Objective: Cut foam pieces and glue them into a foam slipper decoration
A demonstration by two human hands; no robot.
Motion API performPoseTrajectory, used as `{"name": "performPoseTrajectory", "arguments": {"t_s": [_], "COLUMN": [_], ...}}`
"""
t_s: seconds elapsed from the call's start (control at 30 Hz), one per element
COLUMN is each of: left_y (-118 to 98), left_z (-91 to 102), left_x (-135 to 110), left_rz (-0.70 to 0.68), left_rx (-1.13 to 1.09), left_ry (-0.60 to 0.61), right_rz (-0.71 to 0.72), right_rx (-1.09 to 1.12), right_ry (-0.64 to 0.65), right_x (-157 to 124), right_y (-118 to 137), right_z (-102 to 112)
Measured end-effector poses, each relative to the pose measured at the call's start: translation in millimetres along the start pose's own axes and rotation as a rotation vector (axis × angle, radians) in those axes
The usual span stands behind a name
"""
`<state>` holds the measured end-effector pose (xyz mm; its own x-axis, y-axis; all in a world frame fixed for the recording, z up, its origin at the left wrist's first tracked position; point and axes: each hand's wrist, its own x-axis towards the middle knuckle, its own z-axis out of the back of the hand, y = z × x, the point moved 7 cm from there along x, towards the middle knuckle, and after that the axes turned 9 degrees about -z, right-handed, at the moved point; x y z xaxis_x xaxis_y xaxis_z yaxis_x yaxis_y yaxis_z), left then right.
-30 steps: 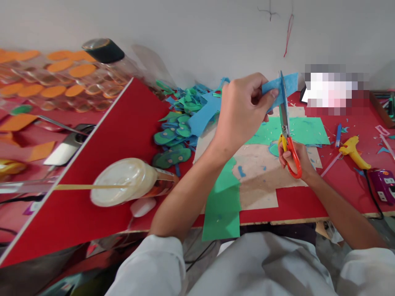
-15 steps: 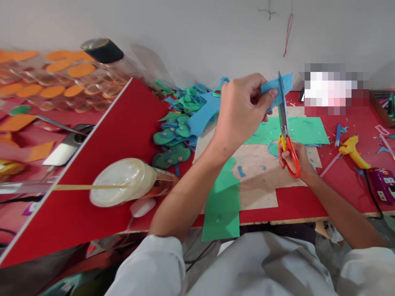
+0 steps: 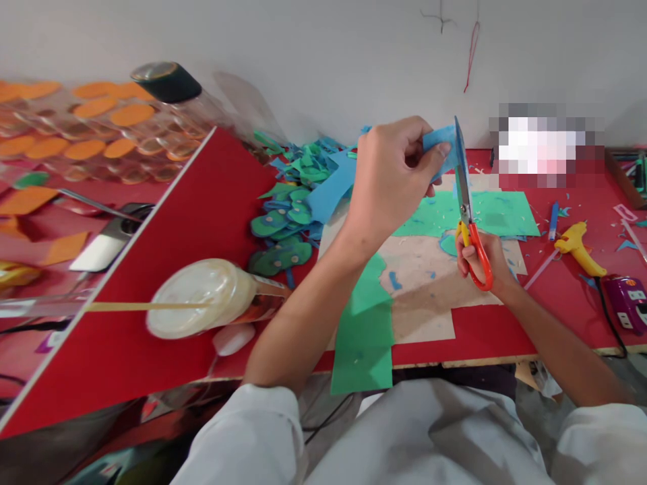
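Note:
My left hand [image 3: 399, 175] pinches a small blue sheet [image 3: 439, 145], likely foam or felt, between thumb and fingers, raised above the table. Beside its right edge stand the nearly closed blades of a pair of scissors [image 3: 474, 239] with red and yellow handles, pointing up. My right hand [image 3: 488, 264] is wrapped round those handles. Below lie a green sheet [image 3: 513, 214] and brown paper [image 3: 424, 323] scattered with blue scraps. Left of my left wrist is a pile of green and blue cut-outs [image 3: 283, 222], with a larger blue sheet [image 3: 333, 188] on it.
A yellow glue gun [image 3: 579, 246] and a purple power socket block [image 3: 625, 303] are at the right. A lidded plastic cup [image 3: 197, 300] stands near my left forearm, beside a slanted red panel [image 3: 172, 222]. Another green sheet [image 3: 361, 367] overhangs the front edge.
The blue part that stuck out right of the blades is gone from there, and the sheet now ends at the scissors. My left hand has shifted slightly left.

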<state>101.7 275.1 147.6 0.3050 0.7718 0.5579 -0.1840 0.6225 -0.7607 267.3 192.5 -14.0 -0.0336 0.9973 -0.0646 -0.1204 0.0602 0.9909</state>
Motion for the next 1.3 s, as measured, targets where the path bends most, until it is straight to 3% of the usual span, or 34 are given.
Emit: {"name": "performPoseTrajectory", "arguments": {"t_s": [0.1,0.2,0.27,0.4,0.47,0.63,0.77,0.93,1.07,1.3], "left_y": [-0.1,15.9,41.6,110.5,123.7,119.1,107.1,109.3,115.3,118.3], "left_z": [6.1,9.7,5.3,-19.8,-31.9,-82.1,-106.3,-115.3,-116.4,-116.3], "left_x": [3.3,10.8,14.4,3.5,-4.8,-28.0,-39.8,-48.7,-49.4,-48.1], "left_rz": [0.0,-0.021,-0.006,0.17,0.134,0.016,-0.096,-0.124,-0.072,0.002], "left_rx": [0.022,0.129,0.257,0.622,0.797,0.734,0.752,0.792,0.733,0.727], "left_ry": [-0.013,-0.005,0.047,0.305,0.343,0.572,0.618,0.642,0.657,0.654], "right_rz": [0.015,0.054,0.066,0.037,0.021,0.039,0.031,0.003,0.015,0.007], "right_rx": [0.024,0.091,0.138,0.159,0.172,0.25,0.222,0.178,0.204,0.157], "right_ry": [-0.015,-0.027,-0.034,-0.06,-0.071,-0.081,-0.097,-0.071,-0.025,-0.057], "right_x": [-0.6,-0.8,0.0,3.4,4.8,4.8,4.2,7.3,9.0,7.5], "right_y": [3.7,11.2,15.6,19.2,19.2,18.5,14.7,7.8,4.6,2.8], "right_z": [0.9,3.2,5.5,10.0,11.7,13.2,13.8,11.8,10.0,11.7]}}
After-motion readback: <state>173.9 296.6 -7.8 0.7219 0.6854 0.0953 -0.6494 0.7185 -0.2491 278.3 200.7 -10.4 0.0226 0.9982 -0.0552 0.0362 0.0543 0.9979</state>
